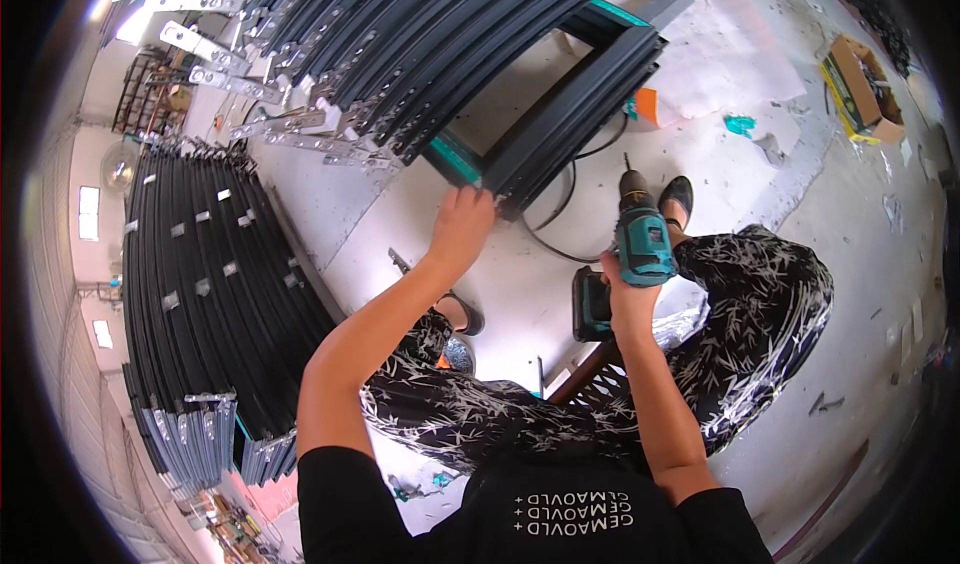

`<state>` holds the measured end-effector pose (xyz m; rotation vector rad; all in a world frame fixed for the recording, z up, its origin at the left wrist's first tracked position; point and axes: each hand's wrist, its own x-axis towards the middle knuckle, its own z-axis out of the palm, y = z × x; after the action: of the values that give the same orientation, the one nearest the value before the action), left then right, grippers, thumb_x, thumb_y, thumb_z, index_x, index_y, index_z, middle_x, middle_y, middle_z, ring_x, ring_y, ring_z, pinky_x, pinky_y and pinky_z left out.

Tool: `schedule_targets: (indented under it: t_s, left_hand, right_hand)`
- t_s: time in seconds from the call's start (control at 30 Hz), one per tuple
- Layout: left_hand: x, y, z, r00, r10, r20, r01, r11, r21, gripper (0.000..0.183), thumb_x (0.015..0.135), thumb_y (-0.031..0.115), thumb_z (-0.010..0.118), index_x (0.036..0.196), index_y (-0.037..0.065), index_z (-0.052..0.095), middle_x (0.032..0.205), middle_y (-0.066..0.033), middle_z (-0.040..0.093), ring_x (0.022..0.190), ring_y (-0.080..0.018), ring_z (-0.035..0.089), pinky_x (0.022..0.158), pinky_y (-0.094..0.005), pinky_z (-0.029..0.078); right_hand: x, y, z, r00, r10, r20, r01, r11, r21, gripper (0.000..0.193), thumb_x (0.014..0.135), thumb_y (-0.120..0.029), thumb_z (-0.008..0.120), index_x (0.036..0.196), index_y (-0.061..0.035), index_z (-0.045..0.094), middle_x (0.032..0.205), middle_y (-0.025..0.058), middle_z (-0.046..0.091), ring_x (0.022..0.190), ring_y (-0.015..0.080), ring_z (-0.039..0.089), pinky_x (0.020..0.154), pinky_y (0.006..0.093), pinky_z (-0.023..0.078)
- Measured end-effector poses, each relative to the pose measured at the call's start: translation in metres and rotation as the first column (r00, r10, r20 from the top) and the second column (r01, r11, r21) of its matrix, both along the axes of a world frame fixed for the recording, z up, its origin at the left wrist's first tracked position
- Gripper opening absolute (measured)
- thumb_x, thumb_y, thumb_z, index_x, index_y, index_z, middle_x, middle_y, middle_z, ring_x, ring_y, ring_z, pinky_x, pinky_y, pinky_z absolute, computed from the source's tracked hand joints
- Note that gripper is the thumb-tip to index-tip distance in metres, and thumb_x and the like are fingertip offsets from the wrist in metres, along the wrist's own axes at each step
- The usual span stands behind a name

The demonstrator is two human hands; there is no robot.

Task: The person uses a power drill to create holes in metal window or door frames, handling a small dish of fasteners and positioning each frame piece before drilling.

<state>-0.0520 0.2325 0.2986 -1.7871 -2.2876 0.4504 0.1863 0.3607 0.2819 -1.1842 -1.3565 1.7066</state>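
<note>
Within right hand (630,302), teal-black drill (645,241)

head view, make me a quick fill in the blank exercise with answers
The right hand holds the cordless drill with its bit pointing ____ from the person's body.
The left hand, at a corner of the dark frame, is to the cordless drill's ____.
The open cardboard box is on the ____.

Missing words: away; left; floor.

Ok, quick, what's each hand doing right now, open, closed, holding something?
Left hand: at a corner of the dark frame; gripping or just touching, can't tell.
Right hand: closed, holding the teal drill.
</note>
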Motion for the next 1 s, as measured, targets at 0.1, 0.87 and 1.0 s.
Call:
schedule_targets:
  t_s: [0.1,0.87,1.0]
  left_hand:
    - [0.006,-0.034,0.064,0.921,0.126,0.37,-0.121,0.992,-0.036,0.032,0.079,0.011,0.06,0.11,0.005,0.062,0.116,-0.0063,0.055,0.113,-0.0283,0.048,0.099,-0.0401,0.038]
    - [0.155,-0.402,-0.248,-0.263,0.566,0.781,-0.963,-0.11,-0.245,0.021,0.084,0.021,0.055,0.091,0.007,0.068,0.094,-0.0174,0.067,0.09,-0.0341,0.064,0.08,-0.0436,0.05]
    - [0.163,-0.378,-0.283,-0.063,0.494,0.867,-0.994,0.049,-0.099,0.023,0.083,0.006,0.054,0.104,0.004,0.064,0.104,-0.0155,0.065,0.096,-0.0336,0.062,0.083,-0.0401,0.049]
  right_hand:
    - [-0.003,0.003,0.001,1.0,-0.007,-0.005,0.006,0.996,-0.092,0.024,0.077,-0.007,0.073,0.094,-0.0015,0.056,0.08,0.0024,0.057,0.067,0.0138,0.053,0.061,0.0311,0.045]
    - [-0.024,-0.089,-0.039,0.949,0.293,0.119,-0.289,0.956,-0.054,0.025,0.08,0.001,0.064,0.103,-0.0047,0.058,0.078,0.0032,0.058,0.061,0.0149,0.054,0.057,0.0284,0.046]
    - [-0.028,-0.114,-0.043,0.927,0.344,0.152,-0.337,0.939,-0.067,0.029,0.079,0.002,0.065,0.106,-0.0054,0.057,0.082,0.0029,0.058,0.062,0.0151,0.054,0.057,0.0286,0.046]
